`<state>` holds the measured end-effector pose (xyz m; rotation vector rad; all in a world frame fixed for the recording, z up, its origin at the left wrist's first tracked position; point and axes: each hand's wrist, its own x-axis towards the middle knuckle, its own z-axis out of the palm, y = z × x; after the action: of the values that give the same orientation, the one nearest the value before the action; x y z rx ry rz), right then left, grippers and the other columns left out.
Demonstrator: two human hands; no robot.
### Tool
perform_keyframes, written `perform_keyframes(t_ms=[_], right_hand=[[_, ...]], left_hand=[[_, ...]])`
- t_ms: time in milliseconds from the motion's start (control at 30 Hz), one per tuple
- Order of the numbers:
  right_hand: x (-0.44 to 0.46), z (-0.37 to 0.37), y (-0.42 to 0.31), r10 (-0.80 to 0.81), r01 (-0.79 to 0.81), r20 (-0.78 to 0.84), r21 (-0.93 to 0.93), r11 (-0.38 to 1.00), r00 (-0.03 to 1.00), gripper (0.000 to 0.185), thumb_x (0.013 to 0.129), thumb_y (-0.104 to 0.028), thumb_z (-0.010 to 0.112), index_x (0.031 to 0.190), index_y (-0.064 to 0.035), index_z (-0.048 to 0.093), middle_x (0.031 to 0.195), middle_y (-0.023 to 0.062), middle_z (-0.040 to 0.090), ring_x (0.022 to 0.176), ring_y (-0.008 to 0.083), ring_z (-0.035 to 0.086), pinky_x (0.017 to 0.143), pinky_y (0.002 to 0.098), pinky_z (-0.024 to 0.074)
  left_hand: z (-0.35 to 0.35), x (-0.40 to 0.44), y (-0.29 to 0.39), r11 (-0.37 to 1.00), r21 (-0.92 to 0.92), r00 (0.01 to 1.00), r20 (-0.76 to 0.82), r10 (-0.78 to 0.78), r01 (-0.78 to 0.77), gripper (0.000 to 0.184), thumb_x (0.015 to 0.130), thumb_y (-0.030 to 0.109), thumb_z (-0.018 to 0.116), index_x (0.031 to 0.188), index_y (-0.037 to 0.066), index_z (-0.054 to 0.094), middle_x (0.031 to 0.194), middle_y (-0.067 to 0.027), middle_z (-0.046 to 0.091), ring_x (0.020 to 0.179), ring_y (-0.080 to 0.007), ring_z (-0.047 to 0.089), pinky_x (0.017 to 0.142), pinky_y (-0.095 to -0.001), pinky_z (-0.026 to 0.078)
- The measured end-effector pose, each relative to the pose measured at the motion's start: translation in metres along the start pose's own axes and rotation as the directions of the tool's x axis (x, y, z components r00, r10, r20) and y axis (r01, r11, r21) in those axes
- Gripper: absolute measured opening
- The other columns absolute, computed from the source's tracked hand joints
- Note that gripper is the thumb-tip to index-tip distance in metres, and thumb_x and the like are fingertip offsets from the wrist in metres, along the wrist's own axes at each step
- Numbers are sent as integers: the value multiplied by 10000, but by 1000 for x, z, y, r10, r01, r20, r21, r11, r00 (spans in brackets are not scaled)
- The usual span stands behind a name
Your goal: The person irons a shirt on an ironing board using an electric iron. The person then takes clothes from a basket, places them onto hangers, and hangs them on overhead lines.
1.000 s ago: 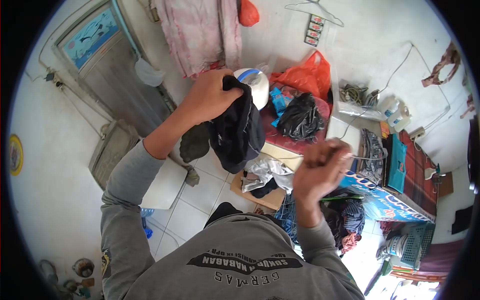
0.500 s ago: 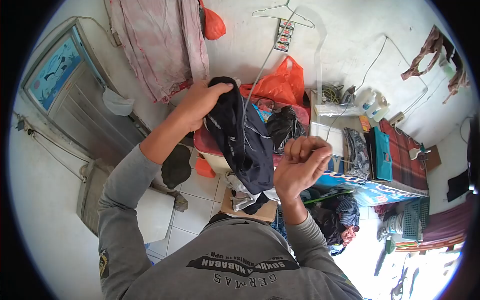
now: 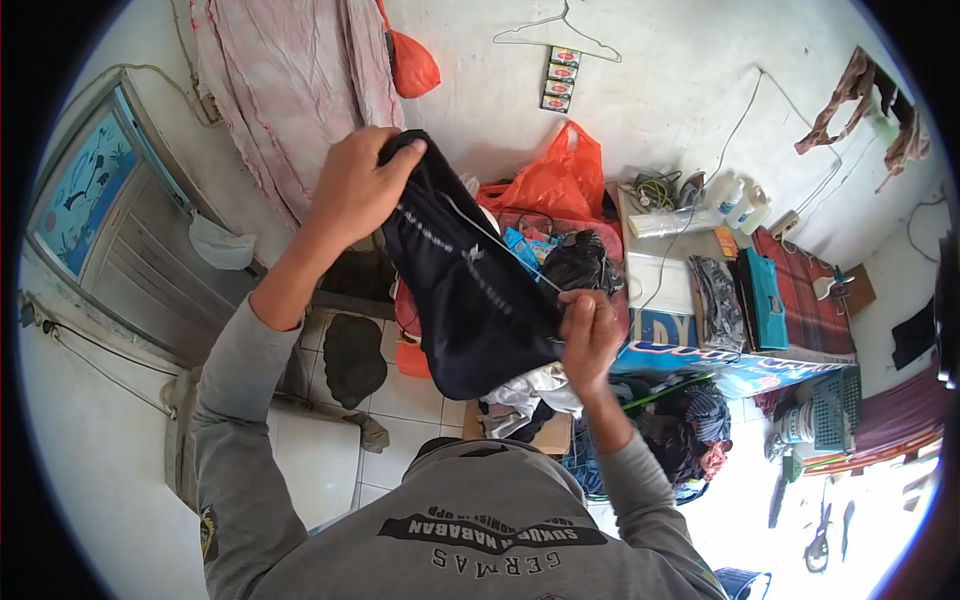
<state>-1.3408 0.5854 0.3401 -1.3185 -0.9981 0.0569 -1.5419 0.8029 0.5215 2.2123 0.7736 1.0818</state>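
Observation:
A dark navy cloth item with white printed lettering and a small logo is stretched between my hands; whether it is a garment or a bag I cannot make out. My left hand is closed on its upper corner, the thumb on top. A thin white cord runs diagonally across its upper edge toward my right hand. That hand is closed where the cord meets the cloth's right end, and its fingertips are partly hidden. Below the cloth, white and dark clothes lie heaped.
An orange plastic bag and a black plastic bag lie behind the cloth. A table at right bears folded cloth, a teal folder and bottles. A laundry heap sits below; a door stands left.
My right hand has moved from apart to the cloth's right end and closed there. The cord, swung high before, now lies across the cloth. My left hand has shifted left and up.

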Motion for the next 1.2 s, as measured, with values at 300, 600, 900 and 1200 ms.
perform_keyframes(t_ms=[300,600,900,1200], right_hand=[[126,-31,-134,-97,293,444,-399,869,891,281,1049,-202,545,964,34,671,757,204,671,678,373,645,624,403,489],[227,-109,-180,242,-136,359,-296,946,901,444,1079,-361,488,884,8,640,557,-19,467,452,88,443,482,255,428],[236,-223,-137,-221,470,504,-445,762,835,420,913,-179,759,1292,-76,607,1221,116,684,995,221,683,860,350,533],[260,-294,-117,83,30,330,-322,946,940,225,1033,-195,638,1182,-26,633,781,43,573,772,79,507,695,290,438]], left_hand=[[24,15,28,753,633,973,225,45,-181,359,868,313,629,853,-26,744,826,-251,704,843,-435,696,777,-517,547],[49,63,65,895,-296,822,373,431,-335,245,1023,189,600,1097,-41,646,1068,-190,626,964,-337,624,828,-361,506],[104,110,97,772,-23,773,-21,634,-635,222,1038,170,568,974,-43,570,823,-245,576,782,-450,582,716,-462,464],[128,151,104,856,-31,854,49,517,-516,263,1080,197,519,987,-47,538,770,-183,517,688,-263,442,698,-360,444]])
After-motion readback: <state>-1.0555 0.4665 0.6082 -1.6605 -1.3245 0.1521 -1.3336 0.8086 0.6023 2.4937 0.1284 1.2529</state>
